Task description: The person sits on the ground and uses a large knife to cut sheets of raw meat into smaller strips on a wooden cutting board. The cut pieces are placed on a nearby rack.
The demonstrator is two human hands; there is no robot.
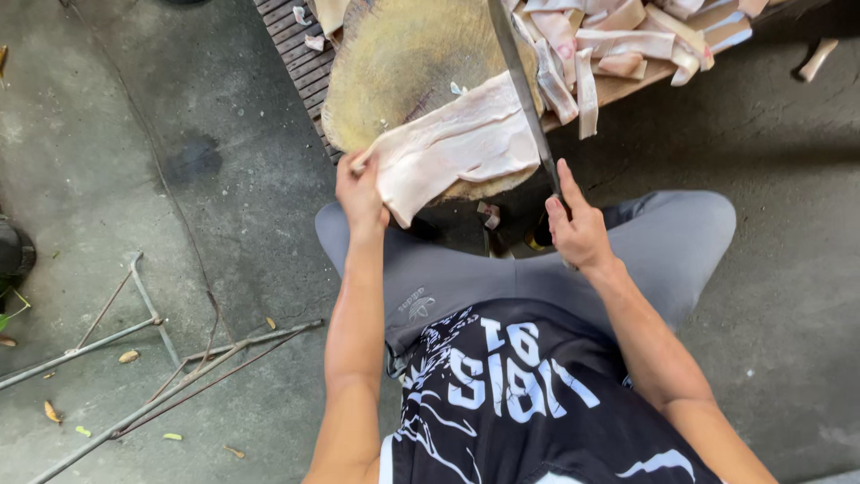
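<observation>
The left hand [360, 190] pinches the near-left corner of a broad pale slab of pork skin [457, 143] that lies across the near edge of a round wooden chopping block [394, 63], its near part hanging slightly over the rim. The right hand [578, 231] is closed round the handle of a long knife [520, 85], with the thumb stretched along the handle; the blade runs from the hand away and slightly leftward, its edge resting along the right side of the slab. The slab's long axis runs from the near-left corner, where it is pinched, up toward the far right, where it meets the blade. Judging by the heap of cut strips [627, 40] lying on the slatted table [300, 54] by its far right edge, much slicing looks already done, while this slab appears whole and uncut, so the cutting of it seems barely begun. A few small scraps [313, 41] lie on the slats left of the block. The person sits over a concrete floor [134, 179], where thin metal rods [134, 332] lie at the left.
</observation>
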